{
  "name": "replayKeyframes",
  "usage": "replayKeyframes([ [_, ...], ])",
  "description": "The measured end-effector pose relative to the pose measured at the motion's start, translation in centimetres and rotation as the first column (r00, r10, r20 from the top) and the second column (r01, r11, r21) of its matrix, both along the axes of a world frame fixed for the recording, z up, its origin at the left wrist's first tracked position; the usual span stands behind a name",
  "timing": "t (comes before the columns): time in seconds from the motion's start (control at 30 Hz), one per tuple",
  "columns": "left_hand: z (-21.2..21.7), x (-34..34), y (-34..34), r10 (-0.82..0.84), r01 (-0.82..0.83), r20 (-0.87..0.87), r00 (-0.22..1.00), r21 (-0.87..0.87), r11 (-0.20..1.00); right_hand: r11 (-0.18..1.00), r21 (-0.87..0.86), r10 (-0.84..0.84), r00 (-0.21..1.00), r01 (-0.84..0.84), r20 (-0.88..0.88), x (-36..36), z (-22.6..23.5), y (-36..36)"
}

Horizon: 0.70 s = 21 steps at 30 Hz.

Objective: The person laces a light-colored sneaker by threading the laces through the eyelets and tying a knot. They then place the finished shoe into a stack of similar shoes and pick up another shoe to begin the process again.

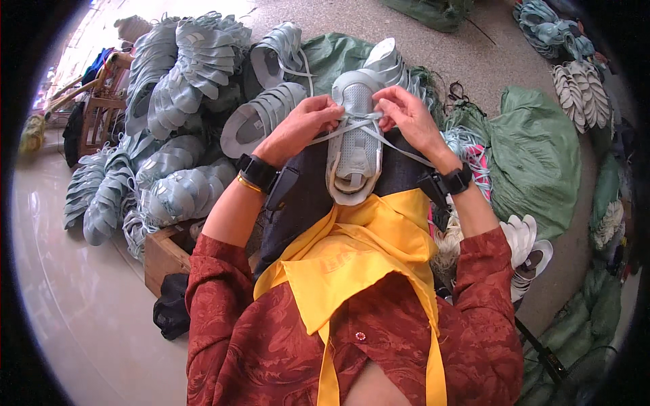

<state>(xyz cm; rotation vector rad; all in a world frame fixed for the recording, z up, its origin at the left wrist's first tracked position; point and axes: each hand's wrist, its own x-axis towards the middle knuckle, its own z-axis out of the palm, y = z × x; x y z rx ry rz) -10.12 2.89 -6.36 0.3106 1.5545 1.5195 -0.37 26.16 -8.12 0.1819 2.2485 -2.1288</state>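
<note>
A pale grey shoe upper (355, 139) lies on my lap, toe end pointing away from me. A flat grey lace (365, 123) runs across its perforated front. My left hand (305, 125) pinches the lace at the upper's left side. My right hand (404, 111) pinches the same lace at the right side, and a loose end trails down toward my right wrist. Both wrists wear black bands. A yellow scarf (352, 254) hangs below the upper, over my red patterned shirt.
Stacks of matching pale grey uppers (183, 74) pile up to the left and ahead. A wooden box (164, 256) sits by my left elbow, and a wooden chair (98, 111) stands at far left. Green sacks (538, 155) and more uppers (575, 84) lie to the right.
</note>
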Motion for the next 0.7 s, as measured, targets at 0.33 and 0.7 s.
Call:
replayKeyframes([
  [0.33, -0.4, 1.5, 0.0, 0.053, -0.063, -0.344, 0.937, -0.019, 0.998, 0.907, 0.410, 0.072, 0.995, -0.096, 0.074, 5.1, 3.5, -1.0],
  [0.7, -1.3, 2.4, 0.2, 0.072, -0.090, -0.530, 0.845, -0.007, 0.996, 0.881, 0.466, -0.099, 0.995, 0.080, 0.017, 11.1, 5.8, 1.3],
])
